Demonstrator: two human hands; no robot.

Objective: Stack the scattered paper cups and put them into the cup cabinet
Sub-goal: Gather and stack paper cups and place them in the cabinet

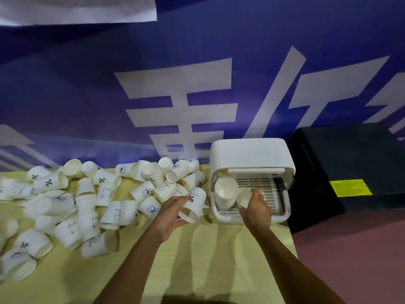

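Across the left and centre of the frame, scattered paper cups (87, 205) are strewn on the table (208, 249), unstacked. At centre, a "%" cup (192, 207) is gripped by the left hand (173, 213), probably kept ready for nesting. At centre right, another cup (244, 197) is clasped by the right hand (256, 205) inside the open cup cabinet (252, 154), beside the stack (225, 194) stored there.

Scattered paper cups (114, 212) are crowding the table (197, 270) from nine to eleven o'clock of the cup cabinet (252, 154), blocking low passes there. A black case (350, 154) is walling off three o'clock. Bare tabletop at six o'clock is leaving a straight lane to the mouth, where the right hand (256, 208) is holding a cup (243, 198); a nested stack (225, 191) is filling the inside at nine o'clock.
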